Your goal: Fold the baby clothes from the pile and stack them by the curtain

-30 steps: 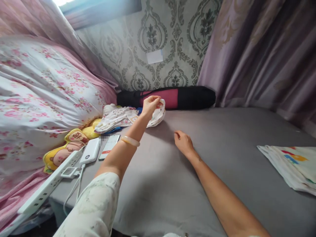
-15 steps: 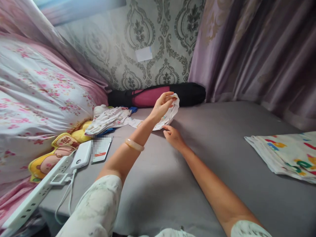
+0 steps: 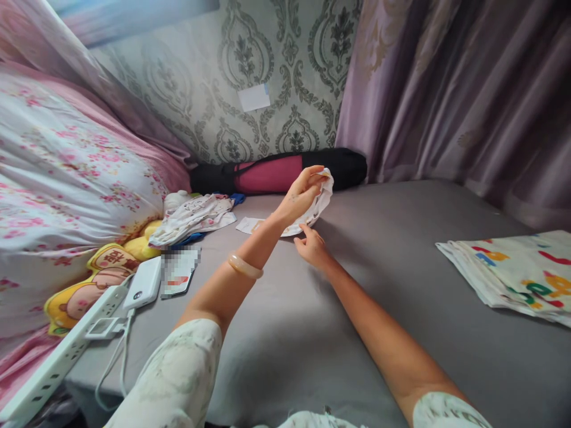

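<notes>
Fingers of my left hand (image 3: 303, 193) are closed on the upper edge of a white cloth (image 3: 325, 199), raised above the grey bed sheet. The wrist hides part of the cloth, and its lower part reaches left behind my forearm. Just below, my right hand (image 3: 311, 245) is at the cloth's lower edge, its index finger touching it and the fingers apart. A pile of crumpled white clothes (image 3: 194, 217) lies to the left, separate from the cloth in my hand.
Folded colourful-patterned fabric (image 3: 526, 273) lies at the right. A black and pink long bag (image 3: 272, 173) rests against the wall. At the left are a phone (image 3: 181, 276), a white power bank (image 3: 145, 282), a power strip (image 3: 40, 380), cables and a yellow plush (image 3: 74, 303).
My left hand has moved slightly right with the cloth. The cloth's left end has come away from the clothes pile. My right index finger is now more extended. The view has shifted slightly.
</notes>
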Tool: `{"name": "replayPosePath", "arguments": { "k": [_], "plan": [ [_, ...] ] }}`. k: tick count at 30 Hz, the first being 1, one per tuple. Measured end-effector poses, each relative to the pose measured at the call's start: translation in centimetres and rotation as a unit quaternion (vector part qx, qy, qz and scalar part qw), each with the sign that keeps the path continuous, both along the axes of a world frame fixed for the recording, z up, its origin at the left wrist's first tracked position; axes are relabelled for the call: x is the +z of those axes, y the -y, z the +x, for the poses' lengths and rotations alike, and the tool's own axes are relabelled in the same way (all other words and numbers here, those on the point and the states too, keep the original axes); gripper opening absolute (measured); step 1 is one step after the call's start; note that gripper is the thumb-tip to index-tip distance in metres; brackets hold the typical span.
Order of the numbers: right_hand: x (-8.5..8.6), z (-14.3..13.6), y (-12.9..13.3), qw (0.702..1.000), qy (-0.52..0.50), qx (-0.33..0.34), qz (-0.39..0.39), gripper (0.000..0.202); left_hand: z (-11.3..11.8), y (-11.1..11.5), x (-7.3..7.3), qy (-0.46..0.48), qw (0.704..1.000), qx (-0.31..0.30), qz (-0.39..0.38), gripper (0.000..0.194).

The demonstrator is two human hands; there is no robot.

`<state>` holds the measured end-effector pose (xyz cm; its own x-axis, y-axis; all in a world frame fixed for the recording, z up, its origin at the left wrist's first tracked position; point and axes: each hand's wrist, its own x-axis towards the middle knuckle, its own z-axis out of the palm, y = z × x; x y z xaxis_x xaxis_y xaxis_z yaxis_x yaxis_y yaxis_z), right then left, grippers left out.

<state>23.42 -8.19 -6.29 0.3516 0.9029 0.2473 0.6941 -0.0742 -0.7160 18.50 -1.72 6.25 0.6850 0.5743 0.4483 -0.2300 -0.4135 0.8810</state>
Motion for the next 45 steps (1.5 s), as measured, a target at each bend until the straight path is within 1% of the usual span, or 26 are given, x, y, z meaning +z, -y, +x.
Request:
{"name": "replayPosePath", "arguments": {
  "k": [4, 9, 13, 15, 17, 20, 23, 25, 29, 30, 32, 35, 36, 38, 40, 42, 43, 45],
  "plan": [
    [-0.1, 0.4, -0.1, 0.999, 0.011, -0.028, -0.017, 0.05, -0.1, 0.1, -0.2, 0.002, 1.0, -0.011, 0.024, 0.043],
    [-0.4, 0.8, -0.7, 0.999, -0.02, -0.033, -0.001, 0.049, 0.0, -0.7, -0.7, 0.016, 0.998, -0.01, 0.064, 0.042],
    [0.0, 2.0, -0.9, 0.993, -0.097, -0.063, 0.027, 0.034, -0.5, -2.8, -1.0, 0.055, 0.993, 0.025, 0.103, 0.042],
    [0.4, 3.1, -0.8, 0.985, -0.138, -0.081, 0.064, 0.026, -1.1, -4.0, -0.9, 0.074, 0.988, 0.054, 0.123, 0.041],
    [1.0, 4.4, -0.6, 0.974, -0.168, -0.096, 0.118, 0.024, -1.9, -5.0, -0.8, 0.087, 0.982, 0.095, 0.14, 0.041],
    [2.1, 6.4, -0.1, 0.953, -0.201, -0.125, 0.191, 0.028, -3.2, -5.8, -0.5, 0.092, 0.968, 0.164, 0.165, 0.037],
    [3.9, 7.8, 0.7, 0.936, -0.228, -0.142, 0.229, 0.033, -4.1, -5.7, -0.4, 0.087, 0.956, 0.225, 0.169, 0.032],
    [5.5, 8.3, 1.6, 0.931, -0.255, -0.126, 0.228, 0.03, -4.5, -5.3, -0.4, 0.086, 0.949, 0.26, 0.154, 0.029],
    [8.9, 9.0, 4.4, 0.934, -0.299, -0.067, 0.183, 0.025, -5.1, -4.5, -1.1, 0.074, 0.939, 0.319, 0.108, 0.023],
    [9.6, 9.2, 5.2, 0.939, -0.292, -0.047, 0.174, 0.026, -5.2, -4.3, -1.4, 0.064, 0.939, 0.325, 0.095, 0.023],
    [10.6, 9.5, 6.7, 0.955, -0.25, -0.011, 0.156, 0.03, -5.4, -4.0, -2.2, 0.04, 0.946, 0.315, 0.066, 0.023],
    [11.1, 10.2, 8.0, 0.979, -0.164, 0.006, 0.117, 0.038, -5.6, -3.6, -3.6, -0.009, 0.962, 0.271, 0.022, 0.024],
    [11.1, 10.5, 8.3, 0.985, -0.142, 0.006, 0.098, 0.039, -5.7, -3.4, -4.1, -0.033, 0.965, 0.26, 0.012, 0.025],
    [10.7, 11.2, 8.4, 0.993, -0.102, 0.004, 0.056, 0.037, -5.9, -3.3, -5.0, -0.084, 0.962, 0.261, 0.009, 0.026],
    [10.1, 12.0, 8.3, 0.998, -0.057, -0.002, 0.024, 0.032, -6.2, -3.2, -5.7, -0.125, 0.95, 0.283, 0.035, 0.027],
    [9.5, 12.6, 8.1, 1.0, -0.006, -0.016, 0.013, 0.027, -6.5, -3.2, -6.0, -0.14, 0.941, 0.3, 0.071, 0.025],
    [9.3, 12.8, 8.0, 0.999, 0.021, -0.023, 0.015, 0.025, -6.6, -3.1, -6.1, -0.141, 0.942, 0.293, 0.08, 0.025],
    [8.8, 13.1, 7.7, 0.997, 0.071, -0.033, 0.026, 0.023, -6.8, -3.0, -6.1, -0.148, 0.956, 0.249, 0.054, 0.027]
  ]
}}
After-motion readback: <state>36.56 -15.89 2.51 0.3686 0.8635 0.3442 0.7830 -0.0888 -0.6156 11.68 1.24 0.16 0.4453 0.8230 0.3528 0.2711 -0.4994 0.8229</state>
